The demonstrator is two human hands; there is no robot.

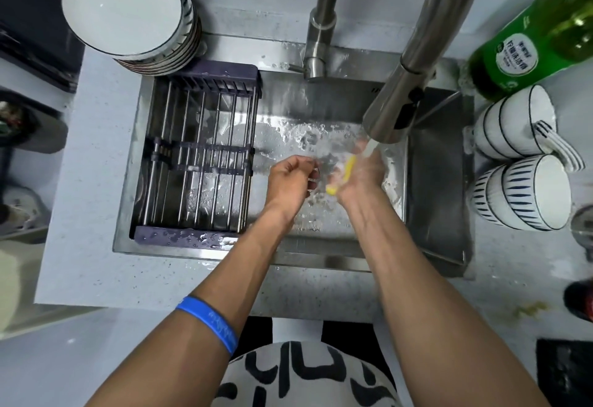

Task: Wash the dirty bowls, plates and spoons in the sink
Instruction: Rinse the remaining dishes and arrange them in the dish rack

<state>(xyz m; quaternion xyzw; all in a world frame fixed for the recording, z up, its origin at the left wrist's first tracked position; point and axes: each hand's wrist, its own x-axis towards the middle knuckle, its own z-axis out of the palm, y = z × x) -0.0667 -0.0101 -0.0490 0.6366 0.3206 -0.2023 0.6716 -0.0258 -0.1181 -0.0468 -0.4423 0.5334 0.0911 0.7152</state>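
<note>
R fingers (369,162) curled on yellow sponge (343,175), long axis near-far, L hand (290,178) loosely curled.

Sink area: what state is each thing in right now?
Tap: running onto the right hand.
Right hand: holds a yellow sponge under the stream.
Left hand: fingers curled, contents unclear.
Drying rack: wet, holds no dishes.
Plates: stacked on the counter.
Bowls: lying on their sides.
Green bottle: lying tilted.

A single head-worn view looks almost straight down, close above the sink (426,182); counter shows past the fingers (309,166) on every side, the person's shirt at the bottom edge.
</note>
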